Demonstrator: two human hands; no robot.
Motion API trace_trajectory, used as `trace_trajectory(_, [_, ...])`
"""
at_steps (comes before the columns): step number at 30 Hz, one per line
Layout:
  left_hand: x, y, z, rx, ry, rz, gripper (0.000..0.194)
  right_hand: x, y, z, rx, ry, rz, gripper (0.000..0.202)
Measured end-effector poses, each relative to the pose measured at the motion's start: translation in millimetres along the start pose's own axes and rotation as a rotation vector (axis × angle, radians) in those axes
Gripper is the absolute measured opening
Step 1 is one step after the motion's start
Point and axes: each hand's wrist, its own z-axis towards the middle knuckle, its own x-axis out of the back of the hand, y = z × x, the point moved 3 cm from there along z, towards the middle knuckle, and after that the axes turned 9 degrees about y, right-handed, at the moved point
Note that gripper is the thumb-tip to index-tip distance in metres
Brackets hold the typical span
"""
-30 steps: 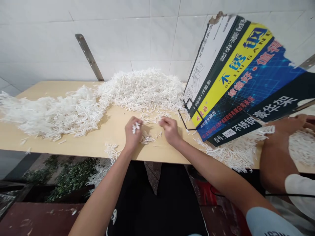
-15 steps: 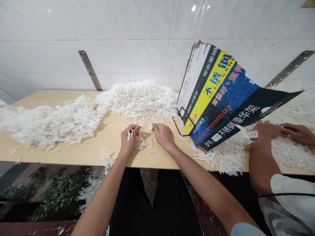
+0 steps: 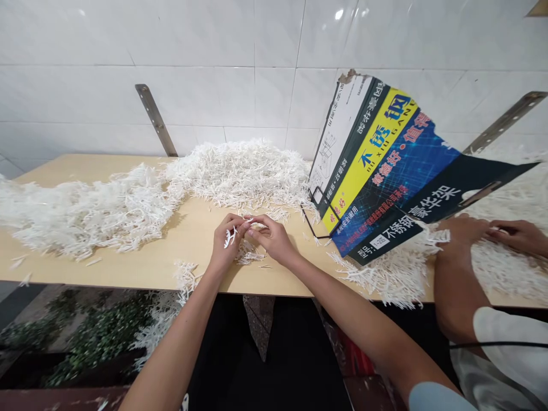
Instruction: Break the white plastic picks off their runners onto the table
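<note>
My left hand (image 3: 226, 238) is closed around a white branched plastic sprig (image 3: 230, 236), whose forked end sticks out over the back of the fingers. My right hand (image 3: 274, 240) meets it, thumb and fingers pinched on a white tip (image 3: 248, 220) at the left fingertips. Whether that tip belongs to the same sprig is hard to tell. Under the hands lies a small heap of short white pieces (image 3: 249, 254) on the wooden board (image 3: 141, 265). Behind them rises a large pile of white pieces (image 3: 248, 171).
Another pile of white sprigs (image 3: 85, 211) spreads along the left. A printed cardboard sheet (image 3: 381, 171) stands tilted in a black wire frame (image 3: 314, 231) at the right. Beyond it, a co-worker's hands (image 3: 466, 231) work by more white pieces (image 3: 509, 268). Metal brackets (image 3: 156, 120) are against the tiled wall.
My right hand has moved left from beside the small heap to my left hand, and the fingertips of both now meet. The left hand has barely shifted.
</note>
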Motion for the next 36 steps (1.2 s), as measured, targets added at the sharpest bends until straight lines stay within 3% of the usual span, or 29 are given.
trace_trajectory(7, [-0.3, -7.4, -3.1, 0.189, -0.029, -0.082, 0.036, 1.7, 8.6, 3.0, -0.068, -0.001, 0.073, 0.026])
trace_trajectory(11, [-2.2, -6.4, -2.7, 0.159, -0.061, -0.098, 0.032, 5.0, 8.5, 2.7, 0.003, 0.06, -0.011, 0.023])
trace_trajectory(14, [-2.0, -5.2, -1.5, 0.124, 0.005, -0.143, 0.029, 6.6, 4.1, 1.6, 0.097, 0.097, -0.121, 0.014])
trace_trajectory(17, [-2.5, -7.5, -1.1, 0.147, -0.005, -0.152, 0.031, 6.5, -1.3, 0.4, 0.169, 0.067, -0.253, 0.013])
trace_trajectory(21, [-1.0, -11.7, -0.5, 0.165, -0.032, -0.051, 0.033, 6.8, -3.6, -0.1, 0.139, -0.006, -0.282, 0.015])
trace_trajectory(24, [0.0, -11.9, 0.0, 0.149, -0.026, -0.023, 0.033, 6.9, -3.9, 0.1, 0.126, -0.039, -0.248, 0.031])
trace_trajectory(28, [-0.8, -6.8, -0.4, 0.102, -0.027, 0.005, 0.032, 5.0, -2.1, 0.1, 0.118, -0.115, -0.277, 0.019])
trace_trajectory(32, [-0.9, -3.8, -0.6, 0.083, -0.012, 0.072, 0.033, 6.8, -0.9, -0.3, 0.153, -0.045, -0.36, 0.029])
trace_trajectory(36, [0.8, -10.2, -0.6, 0.153, 0.004, 0.075, 0.032, 4.7, -6.3, -3.9, 0.295, -0.036, -0.394, 0.026])
